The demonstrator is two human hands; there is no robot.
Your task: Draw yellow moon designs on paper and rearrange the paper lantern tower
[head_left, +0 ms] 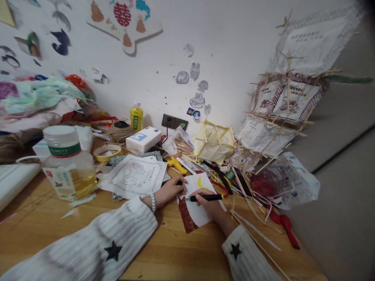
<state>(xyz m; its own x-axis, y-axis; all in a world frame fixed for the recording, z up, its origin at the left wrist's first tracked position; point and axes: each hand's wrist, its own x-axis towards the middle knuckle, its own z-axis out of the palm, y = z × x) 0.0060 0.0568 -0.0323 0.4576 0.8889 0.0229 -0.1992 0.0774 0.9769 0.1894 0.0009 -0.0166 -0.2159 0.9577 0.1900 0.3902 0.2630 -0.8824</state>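
A white sheet of paper point(195, 210) lies at a slant on the wooden table, with a yellow crescent shape near its top and a dark red-brown band along its lower left edge. My left hand point(172, 189), wearing a beaded bracelet, rests at the sheet's upper left edge with its fingers bent and pressed onto it. Between the fingers of my right hand point(209, 205) is a black marker point(207, 198). Its tip points left, near the top of the red-brown band.
Left of the sheet are printed drawings point(136, 173), a tape roll point(108, 152) and a large jar point(68, 166). Behind lie a yellow glue gun point(177, 165), sticks and a yellow paper frame point(215, 141). A tall stick-and-paper lantern point(288, 97) and plastic bag point(295, 181) are at right.
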